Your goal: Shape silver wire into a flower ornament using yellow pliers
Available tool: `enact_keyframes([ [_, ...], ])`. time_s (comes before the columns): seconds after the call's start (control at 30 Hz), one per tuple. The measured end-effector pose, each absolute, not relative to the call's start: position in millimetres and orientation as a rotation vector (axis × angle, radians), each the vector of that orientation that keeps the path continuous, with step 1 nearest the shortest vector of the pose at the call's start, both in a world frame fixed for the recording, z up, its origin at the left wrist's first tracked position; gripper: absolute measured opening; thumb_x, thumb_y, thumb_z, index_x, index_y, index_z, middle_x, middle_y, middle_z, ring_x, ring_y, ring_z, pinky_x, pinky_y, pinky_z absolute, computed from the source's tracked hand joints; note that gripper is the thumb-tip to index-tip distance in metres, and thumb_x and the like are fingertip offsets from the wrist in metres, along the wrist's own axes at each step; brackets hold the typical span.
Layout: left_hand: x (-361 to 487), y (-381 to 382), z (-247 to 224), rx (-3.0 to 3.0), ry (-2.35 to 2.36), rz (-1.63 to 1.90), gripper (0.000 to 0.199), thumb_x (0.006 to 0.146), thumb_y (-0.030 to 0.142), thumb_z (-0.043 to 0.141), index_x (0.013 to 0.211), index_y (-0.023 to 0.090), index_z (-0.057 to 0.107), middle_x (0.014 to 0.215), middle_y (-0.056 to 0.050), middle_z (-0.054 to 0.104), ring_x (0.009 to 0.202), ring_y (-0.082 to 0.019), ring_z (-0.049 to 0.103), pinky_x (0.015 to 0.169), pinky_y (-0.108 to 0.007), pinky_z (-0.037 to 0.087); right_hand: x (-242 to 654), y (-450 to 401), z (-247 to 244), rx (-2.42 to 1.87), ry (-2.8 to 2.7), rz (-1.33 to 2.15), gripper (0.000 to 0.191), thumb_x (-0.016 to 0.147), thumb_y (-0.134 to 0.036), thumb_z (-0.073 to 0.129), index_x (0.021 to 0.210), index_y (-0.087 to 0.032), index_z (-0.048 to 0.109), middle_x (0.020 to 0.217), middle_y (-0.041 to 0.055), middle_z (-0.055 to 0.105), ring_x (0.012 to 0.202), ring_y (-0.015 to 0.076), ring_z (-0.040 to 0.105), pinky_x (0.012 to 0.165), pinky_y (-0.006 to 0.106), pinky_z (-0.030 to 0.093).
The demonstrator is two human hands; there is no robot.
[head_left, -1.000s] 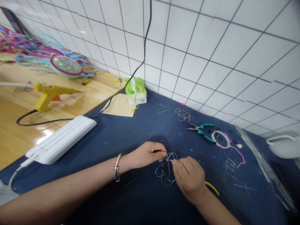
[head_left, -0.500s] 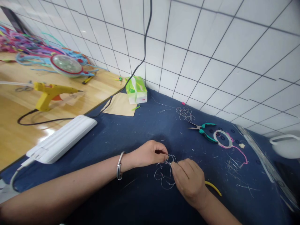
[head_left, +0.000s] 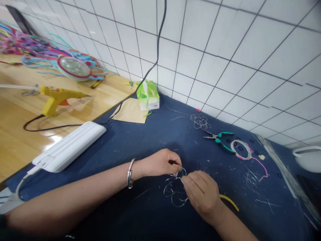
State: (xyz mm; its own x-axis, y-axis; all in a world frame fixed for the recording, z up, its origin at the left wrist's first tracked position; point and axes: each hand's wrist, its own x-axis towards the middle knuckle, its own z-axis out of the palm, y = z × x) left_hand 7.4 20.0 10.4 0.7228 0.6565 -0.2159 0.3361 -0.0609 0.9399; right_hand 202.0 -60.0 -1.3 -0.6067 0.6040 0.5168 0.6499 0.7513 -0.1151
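The left hand pinches the upper edge of a looped wire piece between thumb and forefinger, leaving a gap between those fingers and the palm. The right hand, fingers curled, pinches the same wire piece from the other side, its thumb mostly hidden. The wire piece sits between the two hands, its lower loops spreading below the fingertips over the dark blue surface. A silver bracelet circles the left wrist, and a curved yellow handle shows just beside the right hand. Beyond the hands, near the tiled wall, lies a second cluster of wire loops, close to teal-handled pliers. Right of the pliers are a pale ring, a pink strand and scattered wire offcuts. Farther left, a green tissue pack stands on a beige sheet, a white power strip lies near the surface's edge, and a yellow glue gun rests on the wooden surface.
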Motion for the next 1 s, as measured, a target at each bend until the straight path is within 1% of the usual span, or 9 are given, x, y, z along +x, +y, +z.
enact_keyframes([
  [0.23, 2.4, 25.0, 10.4, 1.631, 0.648, 0.293, 0.014, 0.080, 0.023, 0.052, 0.083, 0.015, 0.063, 0.071, -0.001, 0.063, 0.067, -0.011, 0.058, 0.064, -0.022, 0.045, 202.3, -60.8, -5.4, -0.956, -2.391, -0.108, 0.026, 0.075, -0.002, 0.057, 0.099, -0.011, 0.055, 0.082, 0.0065, 0.061, 0.079, 0.0174, 0.056, 0.069, 0.034, 0.049],
  [0.4, 1.4, 25.7, 9.4, 1.524, 0.594, 0.305, 0.011, 0.079, 0.021, 0.054, 0.081, 0.015, 0.062, 0.072, -0.001, 0.062, 0.068, -0.011, 0.056, 0.066, -0.023, 0.044, 201.7, -61.7, -6.6, -0.998, -2.378, -0.089, 0.025, 0.077, -0.004, 0.055, 0.100, -0.014, 0.054, 0.081, 0.0053, 0.060, 0.078, 0.0166, 0.057, 0.069, 0.033, 0.049],
  [0.63, 1.6, 25.1, 8.3, 1.353, 0.550, 0.326, 0.007, 0.077, 0.020, 0.058, 0.079, 0.014, 0.062, 0.071, 0.000, 0.061, 0.068, -0.010, 0.055, 0.067, -0.023, 0.042, 200.3, -62.5, -5.9, -0.994, -2.341, -0.105, 0.028, 0.073, -0.001, 0.059, 0.098, -0.013, 0.054, 0.080, 0.0062, 0.060, 0.076, 0.0175, 0.055, 0.066, 0.034, 0.048],
  [0.7, 1.1, 24.6, 8.6, 1.322, 0.563, 0.317, 0.008, 0.076, 0.022, 0.059, 0.079, 0.014, 0.062, 0.071, -0.001, 0.061, 0.066, -0.010, 0.055, 0.064, -0.023, 0.041, 199.9, -62.2, -5.3, -0.997, -2.333, -0.099, 0.029, 0.073, -0.001, 0.059, 0.099, -0.013, 0.054, 0.080, 0.0063, 0.060, 0.075, 0.0174, 0.055, 0.066, 0.033, 0.048],
  [0.83, -0.7, 24.3, 8.6, 1.243, 0.581, 0.280, 0.009, 0.074, 0.023, 0.060, 0.078, 0.015, 0.062, 0.072, -0.002, 0.063, 0.060, -0.009, 0.053, 0.050, -0.020, 0.035, 199.6, -61.6, -4.4, -1.000, -2.311, -0.084, 0.026, 0.074, -0.003, 0.058, 0.098, -0.013, 0.054, 0.080, 0.0062, 0.059, 0.075, 0.0168, 0.055, 0.066, 0.033, 0.048],
  [1.0, -0.4, 23.2, 6.8, 1.095, 0.568, 0.227, 0.005, 0.072, 0.020, 0.061, 0.075, 0.015, 0.062, 0.072, -0.002, 0.065, 0.058, -0.009, 0.054, 0.048, -0.019, 0.035, 199.9, -61.9, -4.2, -1.027, -2.336, -0.033, 0.019, 0.077, -0.006, 0.053, 0.093, -0.015, 0.055, 0.077, 0.0048, 0.058, 0.069, 0.0145, 0.053, 0.063, 0.030, 0.047],
])
